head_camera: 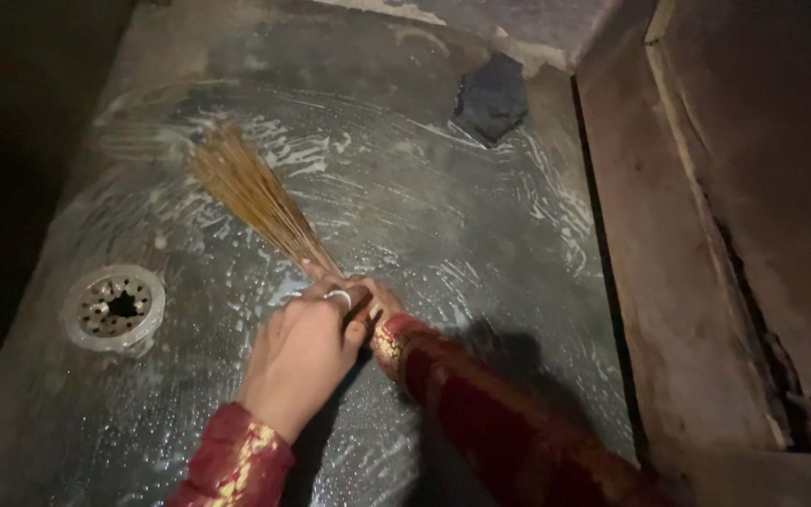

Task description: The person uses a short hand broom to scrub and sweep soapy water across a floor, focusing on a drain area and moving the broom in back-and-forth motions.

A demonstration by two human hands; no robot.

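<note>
While both hands grip one broom, scene reads so:
Left hand (300, 357): fist closed around the broom's bound end, back of hand up, silver ring on one finger, red sleeve with gold trim at the wrist.
Right hand (379, 302): mostly hidden behind the left hand; only fingers show, wrapped on the same broom handle just beyond the left fist. Red and gold cuff right behind it.
Broom (253, 192): bundle of thin tan sticks, tight at the hands, fanning out wider at the far tip. Runs up and leftward away from the hands, tip touching the wet floor.
Floor (443, 235): dark grey stone or cement, wet, white soapy streaks in arcs around the broom tip and beyond the hands.
Drain (114, 305): round metal grate, left of the left hand, apart from the broom.
Dark patch (491, 96): angular black shape far ahead of the hands, to the right.
Wall base (650, 282): brownish ledge right of the right arm.
</note>
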